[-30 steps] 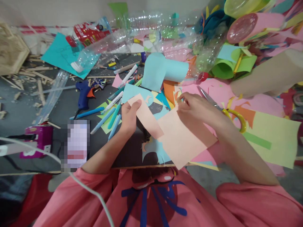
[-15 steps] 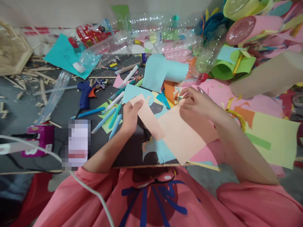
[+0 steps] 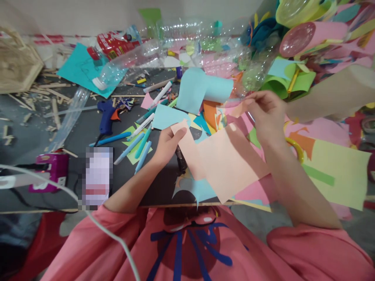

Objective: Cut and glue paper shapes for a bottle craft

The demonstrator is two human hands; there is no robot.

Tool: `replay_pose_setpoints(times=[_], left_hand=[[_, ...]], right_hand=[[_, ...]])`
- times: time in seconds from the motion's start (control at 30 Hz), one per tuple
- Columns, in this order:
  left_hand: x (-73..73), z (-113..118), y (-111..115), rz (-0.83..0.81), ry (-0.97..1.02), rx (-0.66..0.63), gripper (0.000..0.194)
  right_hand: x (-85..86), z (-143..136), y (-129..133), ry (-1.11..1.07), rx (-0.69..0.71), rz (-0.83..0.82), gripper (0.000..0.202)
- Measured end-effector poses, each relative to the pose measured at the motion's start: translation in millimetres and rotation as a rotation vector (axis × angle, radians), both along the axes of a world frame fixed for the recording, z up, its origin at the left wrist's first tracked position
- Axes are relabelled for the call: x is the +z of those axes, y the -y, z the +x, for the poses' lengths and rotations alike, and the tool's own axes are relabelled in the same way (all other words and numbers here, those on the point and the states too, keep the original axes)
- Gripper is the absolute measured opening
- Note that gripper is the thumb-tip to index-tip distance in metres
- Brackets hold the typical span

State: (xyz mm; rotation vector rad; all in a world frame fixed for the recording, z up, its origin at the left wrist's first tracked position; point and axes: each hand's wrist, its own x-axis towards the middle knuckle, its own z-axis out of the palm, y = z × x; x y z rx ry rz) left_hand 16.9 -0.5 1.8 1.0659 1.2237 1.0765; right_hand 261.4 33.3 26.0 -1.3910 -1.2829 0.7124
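Note:
Between the thumb and fingers of my left hand (image 3: 170,146) is a narrow strip of peach paper (image 3: 191,156), slanting down to the right. My right hand (image 3: 266,113) is raised, its fingertips pinching a small peach paper scrap (image 3: 238,109). Below the hands lies a larger peach paper sheet (image 3: 234,168), which the strip's lower end meets or overlaps. Blue paper offcuts (image 3: 205,190) stick out under the sheet. A light-blue paper piece (image 3: 170,116) lies just past my left hand, and a rolled light-blue paper tube (image 3: 218,86) stands behind.
Several markers (image 3: 143,144) lie left of centre, beside a blue glue gun (image 3: 106,117) and a phone (image 3: 96,171). Clear plastic bottles (image 3: 131,58) line the back. A yellow curved handle (image 3: 297,148) and a pale yellow sheet (image 3: 342,171) are at right. A white cable (image 3: 73,195) crosses the lower left.
My right hand has moved up and to the right, away from the peach sheet, with the small scrap in its fingers. My left hand and the strip have shifted slightly right.

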Motion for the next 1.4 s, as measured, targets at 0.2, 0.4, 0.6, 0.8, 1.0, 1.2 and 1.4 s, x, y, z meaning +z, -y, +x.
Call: replay_pose_setpoints(times=[0.2, 0.4, 0.6, 0.8, 1.0, 1.2, 1.4], left_hand=[[8.5, -0.8, -1.8, 0.021, -0.046, -0.124, 0.044], [4.9, -5.7, -8.3, 0.084, -0.03, -0.046, 0.048], [-2.1, -10.6, -14.5, 0.107, -0.006, 0.064, 0.048], [-8.9, -16.5, -20.9, 0.157, -0.049, 0.156, 0.046], [-9.8, -17.3, -23.0, 0.205, -0.14, 0.202, 0.053], [-9.7, -15.3, -21.6, 0.203, -0.068, 0.072, 0.053], [-7.5, -11.3, -15.2, 0.134, 0.04, -0.009, 0.046]], right_hand=[[-23.6, -48.2, -8.6, -0.057, 0.345, -0.154, 0.008], [-32.6, -79.9, 24.6, 0.166, 0.277, 0.009, 0.015], [-33.7, -86.6, 60.9, 0.1, 0.63, -0.017, 0.033], [-44.0, -83.7, 58.9, 0.262, 0.795, -0.021, 0.047], [-43.5, -82.1, 59.2, 0.289, 0.841, 0.104, 0.02], [-46.5, -83.5, 59.4, 0.154, 0.727, 0.087, 0.011], [-42.9, -85.3, 57.7, 0.001, 0.627, -0.074, 0.01]])
